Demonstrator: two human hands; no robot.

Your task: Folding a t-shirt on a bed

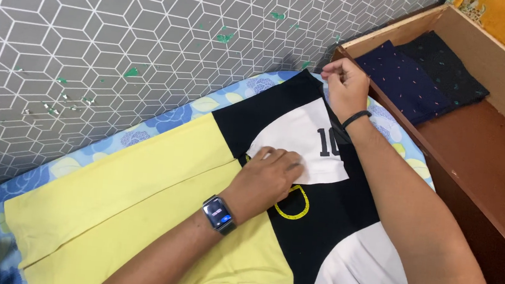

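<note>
The yellow, black and white colour-block cotton shirt point(199, 198) lies flat on the bed sheet with a blue and yellow flower print point(175, 117), spanning the frame centre from 8 o'clock to 1 o'clock.

The left hand point(267, 180) rests palm-down, fingers extended and nearly flat, on the fold where the white sleeve panel point(301, 143) meets the black body. It grips nothing; it presses the cloth in place. A smartwatch with a dark strap point(220, 213) sits on that wrist.

The right hand point(345, 86), at 1 o'clock, is closed in a pinch, thumb against fingertips, on the upper edge of the shirt near the black panel. A black wristband point(356, 117) circles that wrist.

To do the fold well, judged from this layout:
- Keep the left palm flat as the anchor so the crease line does not wander.
- Pull the pinched edge taut and level before laying it down.
- Align the edge with the panel seams.

At 2 o'clock, the open brown wooden drawer point(488, 156) holds two dark folded garments with small specks point(422, 78). A grey wall with a white cube pattern point(121, 39) fills 10 to 12 o'clock.
</note>
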